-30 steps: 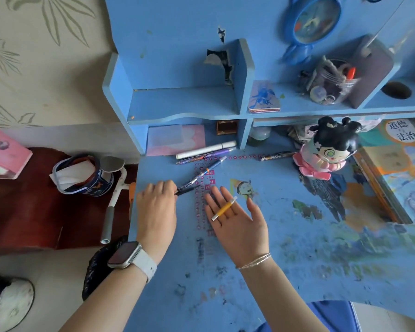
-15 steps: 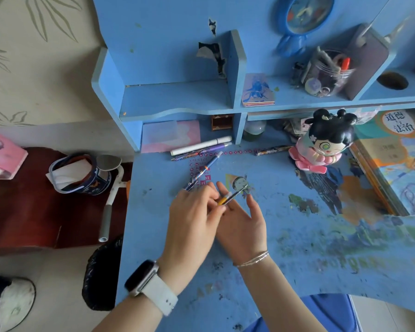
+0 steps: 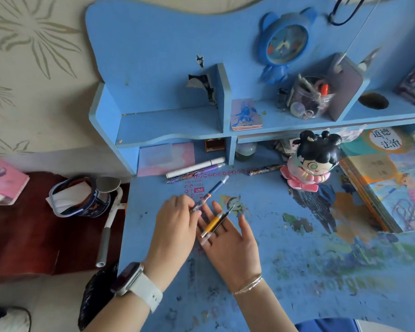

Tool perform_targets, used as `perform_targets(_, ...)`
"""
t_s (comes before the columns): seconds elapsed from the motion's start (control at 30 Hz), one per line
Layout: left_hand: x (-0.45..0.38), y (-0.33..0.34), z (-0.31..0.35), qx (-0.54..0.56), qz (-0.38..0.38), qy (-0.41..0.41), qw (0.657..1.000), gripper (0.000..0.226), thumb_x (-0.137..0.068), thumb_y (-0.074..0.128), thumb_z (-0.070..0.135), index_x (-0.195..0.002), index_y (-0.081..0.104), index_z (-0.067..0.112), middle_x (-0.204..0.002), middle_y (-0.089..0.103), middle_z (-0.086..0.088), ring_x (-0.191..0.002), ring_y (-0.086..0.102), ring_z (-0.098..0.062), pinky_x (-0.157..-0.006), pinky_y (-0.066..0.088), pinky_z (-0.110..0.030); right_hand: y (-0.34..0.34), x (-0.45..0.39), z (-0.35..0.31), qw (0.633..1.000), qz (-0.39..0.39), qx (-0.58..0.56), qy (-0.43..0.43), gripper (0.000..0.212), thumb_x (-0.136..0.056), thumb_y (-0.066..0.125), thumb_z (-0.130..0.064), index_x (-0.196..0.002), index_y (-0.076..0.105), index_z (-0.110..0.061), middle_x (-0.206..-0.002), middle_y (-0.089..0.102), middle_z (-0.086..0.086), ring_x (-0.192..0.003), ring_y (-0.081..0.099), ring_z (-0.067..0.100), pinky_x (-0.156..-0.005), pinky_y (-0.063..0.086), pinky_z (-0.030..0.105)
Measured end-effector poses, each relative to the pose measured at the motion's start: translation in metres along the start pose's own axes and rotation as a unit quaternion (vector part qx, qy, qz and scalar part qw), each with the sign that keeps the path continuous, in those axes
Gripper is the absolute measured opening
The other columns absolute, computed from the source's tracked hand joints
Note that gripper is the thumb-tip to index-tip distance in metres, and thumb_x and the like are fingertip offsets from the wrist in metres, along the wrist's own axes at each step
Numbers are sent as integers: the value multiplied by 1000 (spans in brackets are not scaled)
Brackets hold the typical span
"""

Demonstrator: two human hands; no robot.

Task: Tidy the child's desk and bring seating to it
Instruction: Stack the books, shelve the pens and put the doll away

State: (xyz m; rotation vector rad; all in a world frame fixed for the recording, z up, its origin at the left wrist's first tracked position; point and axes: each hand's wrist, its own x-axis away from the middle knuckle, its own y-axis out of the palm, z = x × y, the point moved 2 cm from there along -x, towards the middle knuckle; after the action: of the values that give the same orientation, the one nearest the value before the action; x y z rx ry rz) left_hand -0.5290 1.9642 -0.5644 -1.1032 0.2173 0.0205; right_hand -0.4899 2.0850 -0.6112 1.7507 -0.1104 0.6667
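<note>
The left hand (image 3: 175,221) is pinching a blue pen (image 3: 210,194) while the flat, open right hand (image 3: 228,238) is carrying a yellow pen (image 3: 213,224) above the cluttered desk (image 3: 297,259), so tidying is barely underway and no seating shows.

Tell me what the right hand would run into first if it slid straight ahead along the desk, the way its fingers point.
Probably the cartoon-face sticker on the blue desk, flat, so no real obstacle. Beyond it the right hand would likely meet the dark patterned pen; depth is unclear.
</note>
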Motion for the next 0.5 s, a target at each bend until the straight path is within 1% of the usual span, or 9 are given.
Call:
perform_targets(0.07, 17, -5, 11, 58, -30, 19, 998, 15, -80, 69, 22, -84, 58, 13, -80, 58, 0, -77, 56, -23, -69, 38, -26, 3, 1, -1, 1000, -4, 0, -1, 64, -93, 38, -47, -140, 45, -5, -140, 51, 14, -119, 56, 33, -105, 40, 44)
perform_targets(0.13, 25, -7, 20, 84, -61, 26, 994, 18, -78, 68, 33, -83, 58, 19, -80, 57, 9, -77, 53, -12, -69, 36, -20, 6, 1, -2, 1000, -12, -5, 0, 64, -93, 37, -48, -141, 44, -5, -145, 47, 17, -120, 55, 34, -101, 46, 45)
perform_targets(0.2, 14, -7, 20, 91, -73, 22, 993, 23, -77, 60, 46, -84, 58, 24, -82, 55, 12, -77, 51, -6, -69, 40, -17, 8, 2, -1, 1000, -17, -11, 2, 64, -94, 36, -47, -143, 41, -5, -145, 43, 22, -125, 52, 37, -101, 45, 48)
perform_targets(0.23, 1, -7, 18, 85, -58, 23, 994, 23, -78, 59, 44, -87, 59, 23, -85, 57, 10, -81, 53, -9, -71, 44, -20, 8, 2, -1, 1000, -19, -15, 6, 63, -95, 35, -46, -142, 41, -5, -145, 43, 23, -129, 48, 38, -105, 41, 50)
perform_targets(0.3, -34, -3, 9, 31, -13, 40, 999, 22, -81, 65, 30, -99, 61, 17, -96, 61, 0, -91, 57, -22, -78, 50, -36, 8, 0, 1, 1000, -16, -22, 11, 57, -95, 35, -43, -138, 45, -6, -145, 44, 20, -135, 41, 38, -113, 29, 53)
perform_targets(0.33, -53, 0, 6, -15, -4, 57, 998, 28, -82, 67, 25, -107, 61, 14, -102, 61, -4, -96, 58, -27, -80, 50, -40, 7, -1, 0, 1000, -13, -23, 11, 54, -95, 36, -42, -135, 47, -7, -145, 46, 18, -136, 40, 37, -115, 25, 54)
perform_targets(0.43, -94, 15, -3, -196, -60, 56, 977, 48, -86, 63, 32, -129, 52, 14, -117, 58, -8, -108, 54, -32, -83, 45, -41, 5, -1, 0, 1000, -10, -22, 18, 55, -94, 39, -41, -137, 48, -8, -139, 54, 16, -134, 43, 35, -114, 25, 54)
perform_targets(0.47, -99, 21, -4, -241, -76, 51, 966, 46, -87, 62, 35, -127, 52, 15, -116, 58, -7, -108, 53, -31, -82, 44, -41, 5, -1, -1, 1000, -12, -17, 17, 56, -93, 39, -42, -137, 48, -8, -138, 54, 16, -134, 43, 36, -113, 26, 54)
perform_targets(0.5, -99, 26, -4, -275, -77, 62, 956, 40, -85, 64, 35, -118, 57, 13, -110, 58, -7, -104, 53, -30, -79, 43, -40, 6, 0, -1, 1000, -15, -16, 17, 57, -93, 40, -42, -137, 48, -8, -138, 55, 16, -134, 43, 36, -114, 26, 54)
